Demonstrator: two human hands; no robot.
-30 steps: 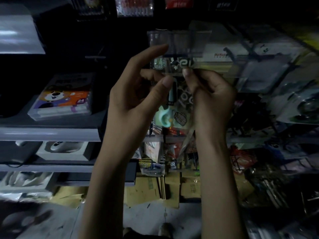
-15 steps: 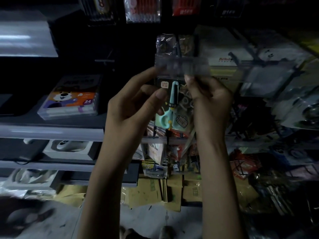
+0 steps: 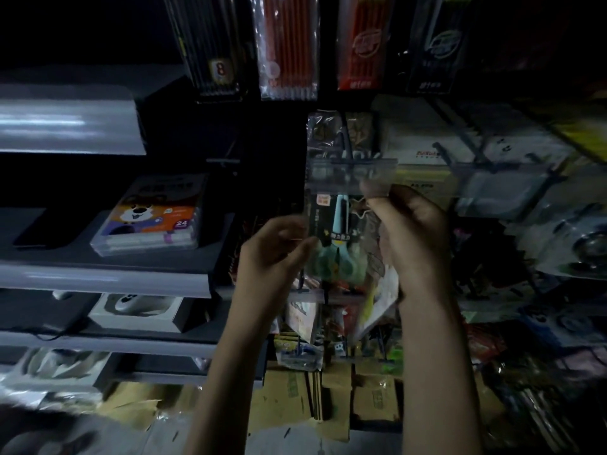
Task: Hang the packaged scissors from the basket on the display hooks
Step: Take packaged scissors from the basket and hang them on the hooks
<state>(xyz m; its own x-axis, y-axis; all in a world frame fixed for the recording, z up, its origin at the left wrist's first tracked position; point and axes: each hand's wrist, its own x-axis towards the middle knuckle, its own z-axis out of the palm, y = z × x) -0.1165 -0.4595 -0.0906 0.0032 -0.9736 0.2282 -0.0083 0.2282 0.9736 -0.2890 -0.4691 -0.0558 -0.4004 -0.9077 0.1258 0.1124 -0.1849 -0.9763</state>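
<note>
A packaged pair of scissors (image 3: 338, 231) with a pale blue-green handle on a dark card hangs below a clear price-tag holder (image 3: 351, 174) at the tip of a display hook. My left hand (image 3: 272, 254) pinches the package's lower left edge between thumb and fingers. My right hand (image 3: 410, 231) grips the package's right side, its thumb up against the tag holder. More packaged goods (image 3: 341, 133) hang behind on the same hook. The basket is out of view.
Pencil packs (image 3: 289, 47) hang above. Grey shelves at left carry a crayon box (image 3: 151, 218) and a boxed white item (image 3: 138, 308). Further hooks with tag holders (image 3: 502, 188) and packaged goods crowd the right. Cardboard boxes (image 3: 295, 399) lie on the floor below.
Both hands have dropped lower on the package, the left from its top to its lower edge. The package now hangs below the tag holder, and the view has tilted upward.
</note>
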